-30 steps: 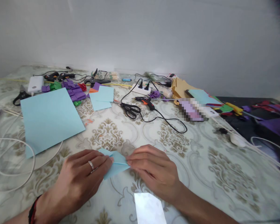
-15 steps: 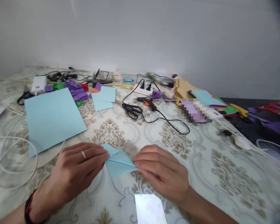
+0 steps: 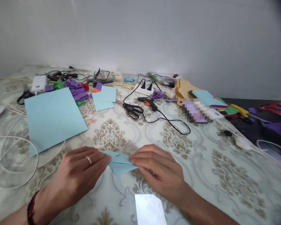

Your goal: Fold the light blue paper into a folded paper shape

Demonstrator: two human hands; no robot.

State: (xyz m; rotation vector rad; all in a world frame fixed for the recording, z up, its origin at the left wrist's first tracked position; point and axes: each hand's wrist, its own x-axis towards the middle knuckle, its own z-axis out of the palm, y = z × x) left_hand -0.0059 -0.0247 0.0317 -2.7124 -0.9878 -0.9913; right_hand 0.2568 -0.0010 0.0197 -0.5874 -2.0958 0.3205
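Observation:
A small light-blue piece of folded paper (image 3: pixel 120 165) lies between my two hands above the patterned tablecloth, with crease lines across its middle. My left hand (image 3: pixel 81 170), a ring on one finger, pinches its left end. At the opposite end, my right hand (image 3: pixel 158 170) has its fingers and thumb closed on the paper. Both hands' fingertips cover the paper's ends. Closer to me rests a bright white piece of paper (image 3: pixel 150 209), and a large light-blue sheet (image 3: pixel 55 120) lies beyond my left hand.
Black-handled scissors (image 3: pixel 133 111) and a corded glue gun (image 3: pixel 150 102) lie ahead, near a white power strip (image 3: pixel 144 90). Small blue squares (image 3: pixel 104 98) and purple folded pieces (image 3: pixel 77 91) sit at the back left. A white cable (image 3: pixel 35 165) loops at the left.
My hands have come slightly closer together, the right one shifting left along the folded paper. Less of the paper shows between them, and it looks flatter.

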